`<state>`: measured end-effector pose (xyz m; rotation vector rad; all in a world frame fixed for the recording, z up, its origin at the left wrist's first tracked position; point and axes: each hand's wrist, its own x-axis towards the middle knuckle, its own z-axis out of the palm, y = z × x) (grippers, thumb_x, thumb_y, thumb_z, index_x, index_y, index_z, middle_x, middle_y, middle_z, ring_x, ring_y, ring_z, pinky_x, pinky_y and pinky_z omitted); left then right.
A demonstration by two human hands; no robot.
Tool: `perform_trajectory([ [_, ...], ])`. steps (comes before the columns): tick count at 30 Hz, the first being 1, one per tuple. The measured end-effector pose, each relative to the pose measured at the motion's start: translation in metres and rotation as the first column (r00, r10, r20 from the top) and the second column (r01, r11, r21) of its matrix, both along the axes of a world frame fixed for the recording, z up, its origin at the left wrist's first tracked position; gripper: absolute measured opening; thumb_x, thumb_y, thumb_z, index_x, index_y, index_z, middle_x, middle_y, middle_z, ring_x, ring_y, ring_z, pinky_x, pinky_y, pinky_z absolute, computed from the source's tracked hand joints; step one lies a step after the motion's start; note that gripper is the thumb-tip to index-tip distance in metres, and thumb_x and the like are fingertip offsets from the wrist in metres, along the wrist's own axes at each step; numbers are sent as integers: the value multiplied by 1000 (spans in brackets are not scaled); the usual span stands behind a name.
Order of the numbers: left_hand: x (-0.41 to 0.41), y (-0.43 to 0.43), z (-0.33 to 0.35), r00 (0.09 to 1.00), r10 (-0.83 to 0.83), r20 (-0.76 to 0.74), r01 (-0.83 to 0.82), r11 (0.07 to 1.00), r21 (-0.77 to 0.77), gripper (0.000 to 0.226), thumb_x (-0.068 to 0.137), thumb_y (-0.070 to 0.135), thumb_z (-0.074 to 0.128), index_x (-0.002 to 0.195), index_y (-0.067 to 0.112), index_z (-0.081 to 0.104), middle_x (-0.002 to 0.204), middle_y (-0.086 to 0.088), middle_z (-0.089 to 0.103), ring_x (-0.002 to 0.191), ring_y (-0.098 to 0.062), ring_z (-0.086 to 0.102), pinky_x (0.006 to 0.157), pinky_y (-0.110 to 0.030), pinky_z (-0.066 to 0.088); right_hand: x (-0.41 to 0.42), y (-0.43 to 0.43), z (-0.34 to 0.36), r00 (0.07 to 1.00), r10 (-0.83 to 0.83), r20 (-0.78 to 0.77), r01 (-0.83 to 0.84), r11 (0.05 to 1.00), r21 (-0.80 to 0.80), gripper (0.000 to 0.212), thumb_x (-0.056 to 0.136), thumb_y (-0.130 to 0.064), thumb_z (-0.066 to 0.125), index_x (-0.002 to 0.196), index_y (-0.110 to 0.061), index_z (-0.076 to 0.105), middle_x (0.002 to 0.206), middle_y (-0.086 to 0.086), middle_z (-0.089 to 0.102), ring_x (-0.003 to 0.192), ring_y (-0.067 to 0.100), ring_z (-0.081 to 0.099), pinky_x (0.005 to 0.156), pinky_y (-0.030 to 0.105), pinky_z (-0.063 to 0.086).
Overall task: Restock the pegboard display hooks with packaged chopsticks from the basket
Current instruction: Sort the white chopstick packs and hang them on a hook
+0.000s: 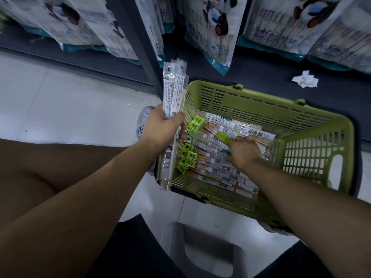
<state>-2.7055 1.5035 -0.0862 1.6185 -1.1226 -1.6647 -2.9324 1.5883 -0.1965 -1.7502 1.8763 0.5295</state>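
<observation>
Left hand (pixel 162 127) and right hand (pixel 244 152) are working at a green basket (pixel 271 115) heaped with packaged chopsticks (pixel 212 135). The left is gripping an upright bundle of packs (pixel 172 93) beside its rim; the right is reaching into the heap, its grip impossible to tell.

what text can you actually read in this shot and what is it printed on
"50": round badge on the middle hanging bag.
"50": round badge on the right hanging bag.
Labels on the held packs in the left hand and the basket packs: too small to read.
</observation>
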Motion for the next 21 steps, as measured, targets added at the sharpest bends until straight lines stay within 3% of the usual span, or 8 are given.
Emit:
perform_trajectory([
  [4,0,0,1,1000,-11,3,11,1000,-4,11,98,11,59,105,20,59,70,-7,62,54,-22,60,52,-32,52,3,-2,1,1000,-22,21,22,999,24,37,98,-29,63,129,-11,56,125,13,58,119,31,54,90,39,48],
  [8,0,-1,1,1000,-15,21,15,1000,-7,12,99,12,59,109,18,59,71,-7,63,54,-22,60,54,-33,53,1,1,2,998,-29,64,28,999,18,33,98,-28,60,126,-10,57,120,12,58,113,30,56,80,34,44],
  [14,-1,1,1,1000,-10,11,10,1000,-4,7,99,9,58,106,9,56,66,-6,60,51,-22,56,49,-31,48,-1,3,3,997,-34,68,32,999,31,44,100,-34,61,138,-14,52,130,12,57,124,31,54,93,38,50],
  [18,0,1,0,1000,-6,1,6,1000,0,8,98,9,59,106,12,57,66,-5,60,51,-23,56,49,-31,48,2,1,2,999,-24,40,22,999,48,34,100,-26,59,130,-11,55,127,13,57,119,30,55,88,38,51],
  [21,0,0,0,1000,-14,6,14,1000,1,10,98,10,60,108,12,58,68,-6,61,52,-23,58,49,-31,50,0,1,1,999,-33,41,31,998,48,34,99,-32,61,125,-11,57,124,11,57,118,30,54,87,37,49],
])
